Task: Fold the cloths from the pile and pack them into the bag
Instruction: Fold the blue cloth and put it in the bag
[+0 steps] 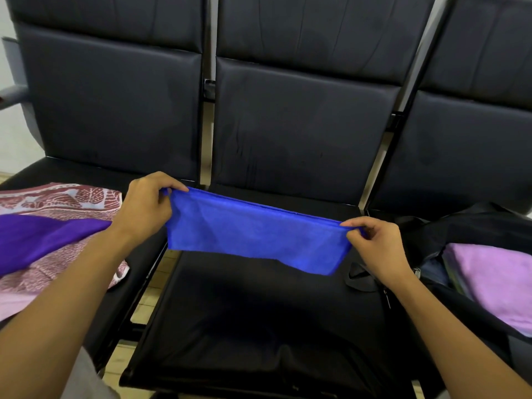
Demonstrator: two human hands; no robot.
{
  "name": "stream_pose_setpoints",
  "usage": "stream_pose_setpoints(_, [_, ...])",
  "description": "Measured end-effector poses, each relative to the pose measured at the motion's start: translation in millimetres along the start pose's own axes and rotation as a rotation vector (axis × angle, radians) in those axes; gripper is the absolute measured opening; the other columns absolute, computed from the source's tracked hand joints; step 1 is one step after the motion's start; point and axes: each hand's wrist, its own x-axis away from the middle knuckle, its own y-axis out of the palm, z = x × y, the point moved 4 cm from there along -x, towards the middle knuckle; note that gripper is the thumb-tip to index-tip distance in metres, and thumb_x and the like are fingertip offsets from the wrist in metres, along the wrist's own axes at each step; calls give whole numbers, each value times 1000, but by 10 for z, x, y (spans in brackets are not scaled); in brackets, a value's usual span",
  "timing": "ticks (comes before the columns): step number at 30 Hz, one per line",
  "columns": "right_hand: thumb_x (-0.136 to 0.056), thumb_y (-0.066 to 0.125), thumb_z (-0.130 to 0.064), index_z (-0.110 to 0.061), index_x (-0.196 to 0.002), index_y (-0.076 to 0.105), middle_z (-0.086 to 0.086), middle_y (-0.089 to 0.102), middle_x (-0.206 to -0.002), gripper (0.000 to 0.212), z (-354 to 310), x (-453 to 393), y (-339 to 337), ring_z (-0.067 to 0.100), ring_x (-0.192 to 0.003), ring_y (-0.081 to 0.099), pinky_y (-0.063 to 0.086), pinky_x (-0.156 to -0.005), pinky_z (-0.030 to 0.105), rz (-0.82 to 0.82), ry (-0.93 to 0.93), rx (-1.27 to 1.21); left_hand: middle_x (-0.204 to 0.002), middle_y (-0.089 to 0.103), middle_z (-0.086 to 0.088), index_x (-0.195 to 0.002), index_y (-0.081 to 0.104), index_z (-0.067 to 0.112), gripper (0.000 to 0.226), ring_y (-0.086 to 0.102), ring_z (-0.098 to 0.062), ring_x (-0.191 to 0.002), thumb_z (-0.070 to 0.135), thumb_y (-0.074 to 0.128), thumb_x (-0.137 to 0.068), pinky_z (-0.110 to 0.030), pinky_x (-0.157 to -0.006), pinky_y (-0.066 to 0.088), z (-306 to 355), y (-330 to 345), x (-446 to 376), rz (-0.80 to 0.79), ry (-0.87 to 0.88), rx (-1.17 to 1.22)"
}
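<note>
— Hands first: where are they?
— Left hand (146, 207) and right hand (374, 243) each pinch an upper corner of the blue cloth (253, 230), stretched in the air over the middle seat (259, 312).
— Around it?
— Cloth pile (57, 234) lies on the left seat; the black bag (466, 234), open on the right seat, holds a lilac cloth (498, 280). Seat backs (302, 116) rise behind.

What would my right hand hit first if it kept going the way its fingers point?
The right hand points left along the blue cloth it pinches, so probably that cloth, then the left hand; depth is unclear.
</note>
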Motion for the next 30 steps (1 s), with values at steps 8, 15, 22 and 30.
stream_pose_setpoints(8, [-90,58,0,-20,-80,70,-10,67,-78,26,-73,15,-46,6,-79,64,48,-67,19,115,-7,88,-85,67,-6,-91,72,6,18,55,-5,-68,-5,59,-84,-13,-63,40,99,-25,35,1,-84,51])
stream_pose_setpoints(15, [-96,44,0,-13,-73,61,-1,57,-67,31,-84,13,7,6,-62,52,39,-57,15,109,-8,75,-73,63,2,-76,65,12,20,55,-8,-67,-2,56,-86,-15,-58,39,101,3,13,-40,-202,132])
stream_pose_setpoints(22, [-102,34,-7,-3,-70,56,13,55,-70,39,-105,14,103,15,-65,51,40,-62,27,1,86,11,-68,57,-7,-71,61,8,34,52,-15,-63,5,40,-97,-27,-60,39,43,132,30,-171,-406,333])
stream_pose_setpoints(30, [-102,53,-24,-1,-66,53,6,53,-64,42,-141,42,160,13,-62,51,40,-66,28,-175,148,-229,-65,64,-7,-71,65,6,29,60,-20,-65,23,57,-93,-34,-69,43,59,129,60,-321,-567,582])
